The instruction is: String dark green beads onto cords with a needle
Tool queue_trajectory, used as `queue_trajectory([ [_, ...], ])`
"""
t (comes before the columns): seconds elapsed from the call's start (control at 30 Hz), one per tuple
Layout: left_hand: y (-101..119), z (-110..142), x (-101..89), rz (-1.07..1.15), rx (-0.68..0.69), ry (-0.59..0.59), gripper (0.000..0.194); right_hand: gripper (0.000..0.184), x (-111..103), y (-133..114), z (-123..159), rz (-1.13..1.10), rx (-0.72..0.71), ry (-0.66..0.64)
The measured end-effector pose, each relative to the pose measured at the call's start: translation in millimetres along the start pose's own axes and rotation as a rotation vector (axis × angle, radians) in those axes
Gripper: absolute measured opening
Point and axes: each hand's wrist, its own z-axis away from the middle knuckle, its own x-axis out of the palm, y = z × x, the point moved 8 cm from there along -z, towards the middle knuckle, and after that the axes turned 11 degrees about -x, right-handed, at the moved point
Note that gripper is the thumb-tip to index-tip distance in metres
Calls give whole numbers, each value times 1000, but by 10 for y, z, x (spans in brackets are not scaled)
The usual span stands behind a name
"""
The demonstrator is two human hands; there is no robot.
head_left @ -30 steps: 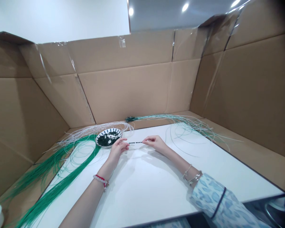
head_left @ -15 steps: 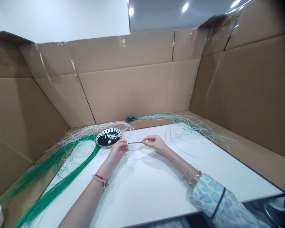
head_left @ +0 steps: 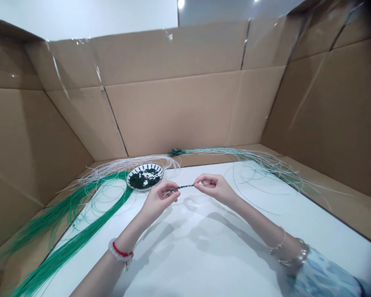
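Cardboard walls (head_left: pixel 179 107) stand behind and to both sides of a white counter (head_left: pixel 228 264). A long bundle of green cord (head_left: pixel 80 238) slants across its left side. The left hand (head_left: pixel 157 200) and right hand (head_left: pixel 218 189) are over the counter, fingers drawn narrow. Just beyond the left one, a patterned plate (head_left: pixel 158 169) bears small dark beads (head_left: pixel 138 180). A thin beaded strand (head_left: pixel 184 187) spans between the hands, pinched by both.
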Motion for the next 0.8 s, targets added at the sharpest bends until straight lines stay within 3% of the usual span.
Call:
queue_trajectory([
  [0.3,75,367,161,-60,16,68,6,8,202,-507,228,-43,-158,-49],
  [0.5,273,478,183,-184,188,91,16,6,128,-660,296,-14,-257,6],
  [0.6,298,480,188,-162,181,99,23,5,113,-741,311,-5,-312,21],
  [0.8,330,511,232,-163,178,89,28,12,167,-721,326,-44,-262,-9],
])
